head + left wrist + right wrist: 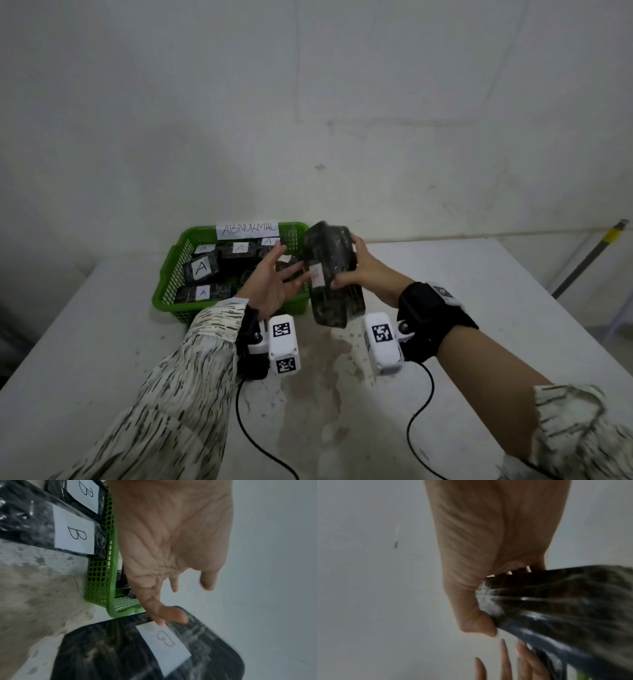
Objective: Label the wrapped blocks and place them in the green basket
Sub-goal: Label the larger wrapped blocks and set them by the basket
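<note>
White table top, stained in the middle

The table [479, 308] is pale, with a brownish, speckled patch [325, 383] running from its centre toward 6 o'clock. A green basket [171, 274] sits directly on it at about 11 o'clock from that patch, near the far edge by the wall. In the left wrist view, two wrapped blocks labelled B [34, 524] lie on the table just beside the basket's mesh wall.

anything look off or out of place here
The white tabletop has a mottled brown stain in front of the green plastic basket. The white sign on the basket's rim reads ABNORMAL. Otherwise nothing stands out.
</note>
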Motion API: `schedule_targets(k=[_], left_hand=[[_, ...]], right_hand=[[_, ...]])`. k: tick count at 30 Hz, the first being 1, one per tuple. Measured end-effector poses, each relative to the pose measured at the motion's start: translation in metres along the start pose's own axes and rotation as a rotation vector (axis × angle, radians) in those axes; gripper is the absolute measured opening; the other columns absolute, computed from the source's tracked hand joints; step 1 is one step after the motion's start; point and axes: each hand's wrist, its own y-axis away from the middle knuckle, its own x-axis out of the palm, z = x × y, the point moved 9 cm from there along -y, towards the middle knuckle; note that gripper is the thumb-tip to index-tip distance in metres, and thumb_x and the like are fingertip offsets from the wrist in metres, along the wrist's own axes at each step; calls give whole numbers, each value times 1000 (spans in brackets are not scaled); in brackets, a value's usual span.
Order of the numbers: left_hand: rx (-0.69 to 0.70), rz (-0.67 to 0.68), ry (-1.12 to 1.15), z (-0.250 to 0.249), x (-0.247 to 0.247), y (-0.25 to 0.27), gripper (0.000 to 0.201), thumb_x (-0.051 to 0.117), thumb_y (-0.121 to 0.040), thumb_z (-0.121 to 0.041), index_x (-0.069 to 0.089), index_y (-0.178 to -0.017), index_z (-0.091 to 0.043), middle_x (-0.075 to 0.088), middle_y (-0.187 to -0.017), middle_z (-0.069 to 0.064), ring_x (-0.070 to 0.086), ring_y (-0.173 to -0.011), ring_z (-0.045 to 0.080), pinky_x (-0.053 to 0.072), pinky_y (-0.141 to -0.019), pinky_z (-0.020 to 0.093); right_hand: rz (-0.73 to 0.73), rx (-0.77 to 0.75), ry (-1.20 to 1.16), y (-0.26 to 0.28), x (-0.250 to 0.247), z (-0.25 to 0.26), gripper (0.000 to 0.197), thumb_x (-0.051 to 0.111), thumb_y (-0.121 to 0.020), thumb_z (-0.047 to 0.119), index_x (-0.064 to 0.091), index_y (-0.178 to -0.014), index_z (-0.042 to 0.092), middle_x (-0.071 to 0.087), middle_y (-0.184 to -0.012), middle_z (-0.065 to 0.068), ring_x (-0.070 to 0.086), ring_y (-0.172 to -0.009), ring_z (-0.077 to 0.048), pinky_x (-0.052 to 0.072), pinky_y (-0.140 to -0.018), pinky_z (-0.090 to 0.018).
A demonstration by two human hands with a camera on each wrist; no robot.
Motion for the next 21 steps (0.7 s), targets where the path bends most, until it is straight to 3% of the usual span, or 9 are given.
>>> schedule_targets(k=[2, 5, 8, 11, 13, 17, 21], left_hand=[[14, -29, -172, -2, -6, -2, 47, 50, -93, -43, 43, -135, -26, 58, -121, 5, 57, -77, 15, 44, -49, 21], [50, -53, -389, -7, -5, -1, 36, 51, -94, -33, 49, -128, -20, 59, -97, -1, 51, -83, 16, 40, -61, 25], [23, -32, -319, -2, 1, 3, 40, 57, -92, -25, 39, -127, -24, 59, -107, 4, 57, -96, 20, 50, -72, 38], [-14, -7, -210, 5, -1, 7, 48, 61, -89, -24, 30, -125, -29, 55, -120, 7, 58, -102, 26, 51, -83, 52], [-4, -12, -206, 6, -4, 10, 49, 61, -88, -21, 31, -125, -29, 55, -118, 7, 59, -100, 27, 51, -83, 53], [14, -20, -172, 14, -24, 19, 46, 58, -89, -11, 40, -130, -23, 60, -112, 9, 62, -92, 26, 58, -60, 38], [53, -126, -4, 16, -78, 31, 58, 63, -83, -11, 38, -135, -22, 56, -128, 16, 59, -108, 35, 58, -68, 48]], right_hand=[[-104, 63, -287, -4, -13, -8, 87, 65, -67, 0, 27, -143, 16, 59, -112, -10, 61, -99, -23, 53, -85, -36], [-54, 94, -489, -4, -12, -14, 60, 58, -65, 9, 55, -124, 7, 64, -103, -16, 64, -85, -27, 55, -72, -35], [-59, 121, -511, 4, -12, -16, 24, 53, -79, 17, 65, -99, 11, 67, -91, -12, 66, -72, -24, 53, -68, -32], [-92, 187, -476, 11, -17, -21, 22, 50, -88, 24, 65, -79, 10, 69, -75, -9, 64, -60, -22, 51, -62, -28], [-98, 236, -411, 14, -19, -25, 22, 50, -91, 24, 62, -79, 11, 69, -69, -7, 65, -56, -20, 52, -58, -26], [17, 257, -340, 14, 2, -29, 18, 47, -97, 23, 64, -100, 16, 73, -76, -3, 69, -62, -16, 55, -55, -24], [60, 314, -194, 21, 27, -46, 19, 58, -92, 37, 61, -100, 20, 67, -92, -4, 66, -81, -18, 55, -61, -28]])
